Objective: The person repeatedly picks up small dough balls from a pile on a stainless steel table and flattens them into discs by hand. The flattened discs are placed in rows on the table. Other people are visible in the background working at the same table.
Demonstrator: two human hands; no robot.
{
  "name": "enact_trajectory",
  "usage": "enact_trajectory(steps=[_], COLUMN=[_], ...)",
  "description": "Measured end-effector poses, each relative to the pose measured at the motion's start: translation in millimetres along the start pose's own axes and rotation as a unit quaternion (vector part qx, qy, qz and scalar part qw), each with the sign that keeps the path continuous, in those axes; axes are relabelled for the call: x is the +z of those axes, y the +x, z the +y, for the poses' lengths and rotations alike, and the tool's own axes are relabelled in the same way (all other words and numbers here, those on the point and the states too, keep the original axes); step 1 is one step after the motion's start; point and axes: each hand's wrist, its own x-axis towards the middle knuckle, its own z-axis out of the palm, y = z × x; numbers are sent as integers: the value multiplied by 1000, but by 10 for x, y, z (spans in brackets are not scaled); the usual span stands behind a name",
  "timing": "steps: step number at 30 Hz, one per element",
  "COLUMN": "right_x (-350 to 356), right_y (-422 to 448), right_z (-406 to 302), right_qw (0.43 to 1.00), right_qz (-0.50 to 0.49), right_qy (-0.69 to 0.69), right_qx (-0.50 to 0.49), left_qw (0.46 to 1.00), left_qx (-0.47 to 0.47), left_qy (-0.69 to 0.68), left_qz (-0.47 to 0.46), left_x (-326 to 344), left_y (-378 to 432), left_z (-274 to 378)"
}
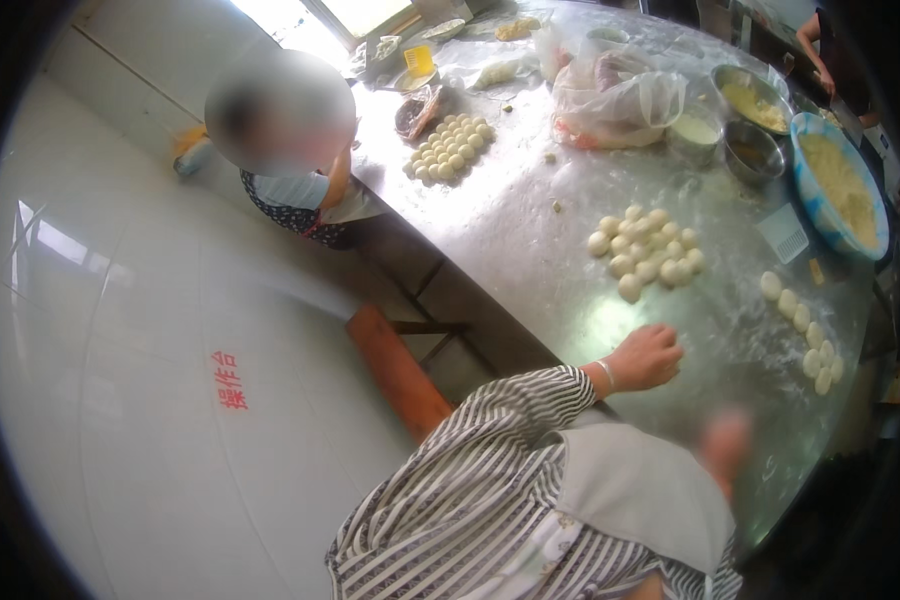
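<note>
My left hand (645,357), with a bracelet at the wrist, is low over the metal worktable with its fingers curled; what lies under the fingers is hidden. Blurred near the table's front edge is my right hand (725,442), and its fingers cannot be made out. Beyond my left hand sits a cluster of round dough balls (647,247), touching or close together. To the right, slightly flattened dough pieces (802,322) form an uneven line on the floured metal.
Across the worktable (510,247), a co-worker (289,150) stands near more dough balls (448,147). Plastic bags (615,97), a metal bowl with filling (750,97), a blue-and-white basin (840,187) and a pale scraper (784,234) lie farther back. A wooden bench (394,367) is beside the table.
</note>
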Motion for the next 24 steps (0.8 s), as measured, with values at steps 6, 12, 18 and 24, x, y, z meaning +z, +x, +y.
enact_trajectory(steps=[6,12,18,24], right_x=[-1147,-1340,-1235,-1162], right_y=[-69,143,160,143], right_z=[-1004,-1185,-1156,-1108], right_qw=[998,971,960,952], right_qz=[20,86,118,123], right_qy=[31,-17,-72,-84], right_qx=[-44,-221,-245,-267], left_qw=[999,996,993,991], left_qx=[4,22,9,0], left_qy=[-13,23,29,30], left_qz=[-29,-89,-112,-134], left_x=[-343,-83,46,-5], left_y=[92,249,178,137], left_z=[303,243,179,210])
